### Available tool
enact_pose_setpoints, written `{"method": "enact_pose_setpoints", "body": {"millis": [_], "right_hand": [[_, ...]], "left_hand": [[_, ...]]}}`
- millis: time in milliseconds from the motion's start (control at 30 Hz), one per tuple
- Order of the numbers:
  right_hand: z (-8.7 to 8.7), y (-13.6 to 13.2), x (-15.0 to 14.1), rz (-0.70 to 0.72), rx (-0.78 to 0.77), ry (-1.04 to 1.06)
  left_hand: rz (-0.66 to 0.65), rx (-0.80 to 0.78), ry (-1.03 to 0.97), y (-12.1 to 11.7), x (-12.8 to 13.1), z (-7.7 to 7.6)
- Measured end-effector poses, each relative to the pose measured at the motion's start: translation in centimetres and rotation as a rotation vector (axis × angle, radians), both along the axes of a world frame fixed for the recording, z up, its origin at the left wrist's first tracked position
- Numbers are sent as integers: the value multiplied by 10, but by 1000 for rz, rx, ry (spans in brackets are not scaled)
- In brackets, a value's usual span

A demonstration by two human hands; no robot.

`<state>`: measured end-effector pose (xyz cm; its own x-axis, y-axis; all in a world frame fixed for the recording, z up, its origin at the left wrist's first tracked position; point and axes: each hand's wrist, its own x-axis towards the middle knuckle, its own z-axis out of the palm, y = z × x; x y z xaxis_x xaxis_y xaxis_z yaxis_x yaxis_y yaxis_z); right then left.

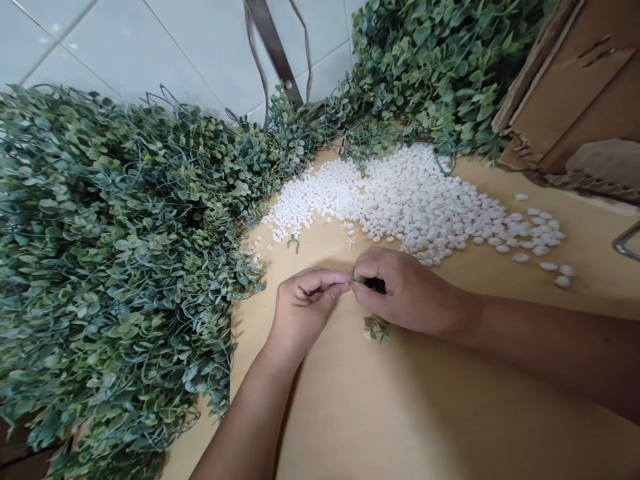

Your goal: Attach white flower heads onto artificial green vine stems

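My left hand (309,303) and my right hand (403,287) meet fingertip to fingertip over the tan tabletop. The right thumb and forefinger pinch a thin green stem of an artificial leaf sprig (377,329), whose leaves and a whitish tip show under that hand. Between the left thumb and forefinger, at the stem's end, is something too small and covered to make out. Just beyond my fingers lie a small white star-shaped piece (350,241) and a short curved green stem bit (294,243).
Small white pieces (330,190) and larger white discs (425,200) spread across the back of the table (350,413). Artificial greenery (110,267) is heaped at left, with more greenery (440,60) at the back. A cardboard box (575,100) stands at right, near a metal loop (627,240).
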<state>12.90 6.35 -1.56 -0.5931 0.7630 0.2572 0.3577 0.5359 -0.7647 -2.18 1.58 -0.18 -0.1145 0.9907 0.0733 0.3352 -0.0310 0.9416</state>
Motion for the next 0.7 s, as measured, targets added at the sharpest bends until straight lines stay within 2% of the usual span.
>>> {"method": "enact_pose_setpoints", "body": {"millis": [200,533,700], "right_hand": [[-1,1,0,35,-9,11],[1,4,2,106,-5,-95],[2,5,-1,37,-28,-70]], "left_hand": [[76,-149,-239,4,2,-3],[72,-263,-296,5,3,1],[77,-207,-282,5,-2,2]]}}
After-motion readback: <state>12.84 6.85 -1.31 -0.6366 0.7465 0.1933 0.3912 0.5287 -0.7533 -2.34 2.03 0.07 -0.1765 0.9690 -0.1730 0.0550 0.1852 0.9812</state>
